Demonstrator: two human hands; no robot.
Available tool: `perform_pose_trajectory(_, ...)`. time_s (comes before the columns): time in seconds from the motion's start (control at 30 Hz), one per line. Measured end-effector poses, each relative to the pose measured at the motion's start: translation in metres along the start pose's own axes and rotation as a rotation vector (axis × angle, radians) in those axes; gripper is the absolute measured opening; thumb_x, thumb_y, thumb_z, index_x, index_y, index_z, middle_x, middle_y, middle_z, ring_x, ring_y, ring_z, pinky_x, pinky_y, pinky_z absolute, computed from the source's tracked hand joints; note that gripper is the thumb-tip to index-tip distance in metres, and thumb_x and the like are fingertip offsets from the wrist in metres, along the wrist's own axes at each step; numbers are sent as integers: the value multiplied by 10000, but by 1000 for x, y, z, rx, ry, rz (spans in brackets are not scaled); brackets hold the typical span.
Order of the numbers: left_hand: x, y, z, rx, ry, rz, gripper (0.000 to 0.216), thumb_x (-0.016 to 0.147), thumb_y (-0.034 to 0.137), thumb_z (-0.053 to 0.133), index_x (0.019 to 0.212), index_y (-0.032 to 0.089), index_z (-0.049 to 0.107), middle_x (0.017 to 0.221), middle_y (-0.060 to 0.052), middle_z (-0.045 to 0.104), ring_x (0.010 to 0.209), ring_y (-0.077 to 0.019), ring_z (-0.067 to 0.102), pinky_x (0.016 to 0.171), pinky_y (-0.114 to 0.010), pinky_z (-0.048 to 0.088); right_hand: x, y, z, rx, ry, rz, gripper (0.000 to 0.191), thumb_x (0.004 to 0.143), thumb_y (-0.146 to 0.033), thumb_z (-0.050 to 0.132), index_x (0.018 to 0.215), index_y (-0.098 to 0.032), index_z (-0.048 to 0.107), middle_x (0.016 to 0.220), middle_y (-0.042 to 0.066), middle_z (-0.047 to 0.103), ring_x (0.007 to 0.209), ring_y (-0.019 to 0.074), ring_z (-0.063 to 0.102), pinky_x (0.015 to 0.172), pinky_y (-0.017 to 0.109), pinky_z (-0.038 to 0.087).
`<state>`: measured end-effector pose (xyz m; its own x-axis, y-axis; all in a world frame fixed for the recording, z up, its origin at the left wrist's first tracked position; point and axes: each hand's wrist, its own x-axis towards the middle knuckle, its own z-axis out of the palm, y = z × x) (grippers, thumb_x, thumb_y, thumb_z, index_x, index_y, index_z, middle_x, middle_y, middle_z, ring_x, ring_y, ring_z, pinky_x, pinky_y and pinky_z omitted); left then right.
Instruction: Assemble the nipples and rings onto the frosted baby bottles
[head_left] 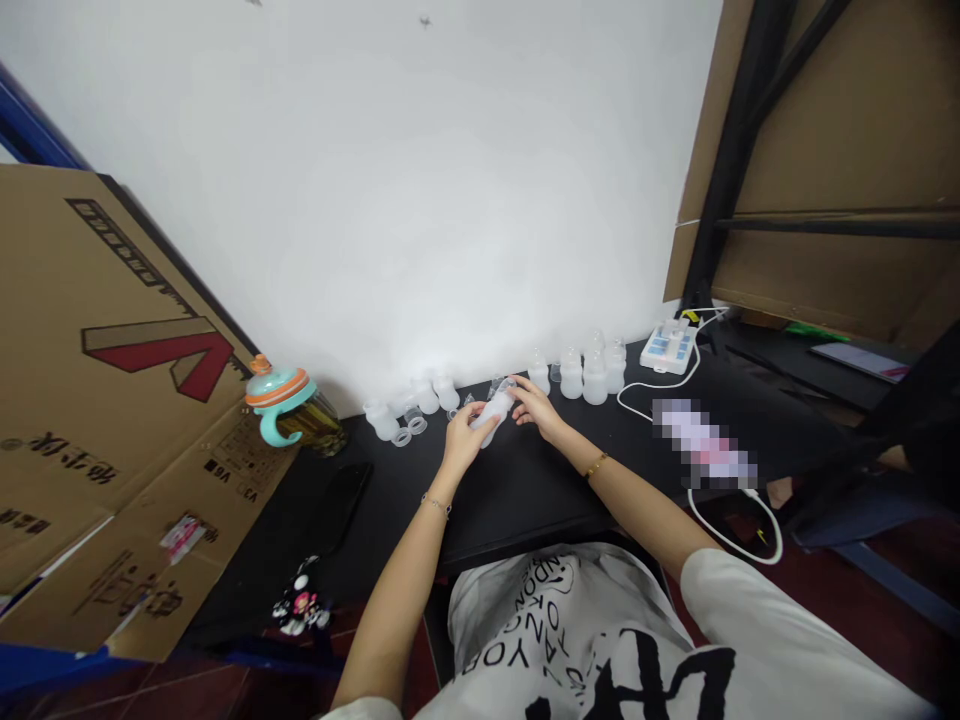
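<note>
- Here, the left hand (463, 437) curls round a tilted, frosted-white plastic bottle (493, 412).
- The right hand (534, 407), half-curled, touches its clear top (505, 384); grip unclear.
- Smooth black worktop (517, 490) beneath.

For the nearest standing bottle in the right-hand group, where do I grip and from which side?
Probably pinch the front bottle near its top, coming from above and the near side: it stands upright, its front is unblocked, and neighbouring bottles flank its body.
</note>
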<state>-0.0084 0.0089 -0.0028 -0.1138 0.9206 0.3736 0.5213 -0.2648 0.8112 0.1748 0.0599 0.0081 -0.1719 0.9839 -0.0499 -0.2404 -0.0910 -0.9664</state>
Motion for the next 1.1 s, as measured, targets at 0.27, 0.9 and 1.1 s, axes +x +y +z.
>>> perform_pose_trajectory(0.27, -1, 1, -1, 7, 5, -7, 378, 787, 438, 787, 1084, 205, 768, 1112, -91, 779, 934, -249, 729, 898, -380, 554, 3, 2, 1, -47, -5, 5, 435, 918, -307, 720, 1335, -254, 610, 902, 14, 719, 471, 84, 620, 371, 169, 477)
perform_pose_trajectory(0.9, -1, 3, -1, -1, 8, -3, 399, 777, 462, 792, 1082, 206, 771, 1110, -97, 781, 960, -274, 728, 918, -399, 535, -1, 1, 2, -43, -33, 4, 503, 906, -288, 740, 1365, -226, 545, 836, -14, 693, 521, 102, 643, 444, 198, 564)
perform_pose_trajectory(1.1, 0, 1, 0, -20, 8, 4, 399, 771, 465, 802, 1077, 211, 774, 1100, -96, 782, 988, -279, 725, 930, -399, 534, 0, 2, 1, -26, -42, 3, 489, 897, -278, 753, 1341, -230, 557, 842, -2, 715, 559, 116, 675, 484, 213, 601)
